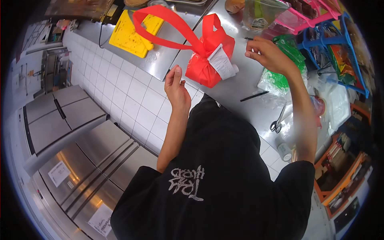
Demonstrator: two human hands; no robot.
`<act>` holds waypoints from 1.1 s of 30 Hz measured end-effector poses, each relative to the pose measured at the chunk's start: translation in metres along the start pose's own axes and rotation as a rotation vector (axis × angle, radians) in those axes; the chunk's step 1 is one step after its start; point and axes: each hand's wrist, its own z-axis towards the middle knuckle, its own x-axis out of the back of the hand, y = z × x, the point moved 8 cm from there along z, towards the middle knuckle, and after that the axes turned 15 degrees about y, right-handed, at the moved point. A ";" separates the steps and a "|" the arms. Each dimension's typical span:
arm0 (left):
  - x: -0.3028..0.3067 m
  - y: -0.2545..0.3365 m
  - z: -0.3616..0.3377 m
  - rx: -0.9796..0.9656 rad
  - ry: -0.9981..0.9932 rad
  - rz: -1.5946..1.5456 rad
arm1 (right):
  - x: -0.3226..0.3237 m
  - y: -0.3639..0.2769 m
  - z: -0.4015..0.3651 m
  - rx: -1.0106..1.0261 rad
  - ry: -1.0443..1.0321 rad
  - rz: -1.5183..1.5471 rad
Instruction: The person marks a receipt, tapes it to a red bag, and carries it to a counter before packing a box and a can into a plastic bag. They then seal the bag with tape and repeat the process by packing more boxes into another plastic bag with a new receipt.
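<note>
A red fabric bag (210, 60) with long loop handles stands on the steel counter between my hands, its top gathered. A printed paper slip (221, 64) is on its side. My left hand (177, 88) is closed near the counter's edge, left of the bag and apart from it; its thumb and fingers are pressed together, and anything between them is too small to see. My right hand (272, 56) is raised to the right of the bag, fingers curled. A small black tip (249, 39) shows beside its fingers; the rest of that thing is hidden.
On the steel counter (244, 86) lie a black pen (254, 96), scissors (277, 125) and a green-and-clear plastic pack (286, 60). A yellow cutting board (134, 36) lies at the far left. Blue and pink baskets (346, 48) stand right. Steel refrigerators (84, 152) are left.
</note>
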 end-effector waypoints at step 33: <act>-0.099 -0.023 0.053 -0.083 -0.657 0.503 | -0.074 0.087 0.079 -0.216 -0.147 0.351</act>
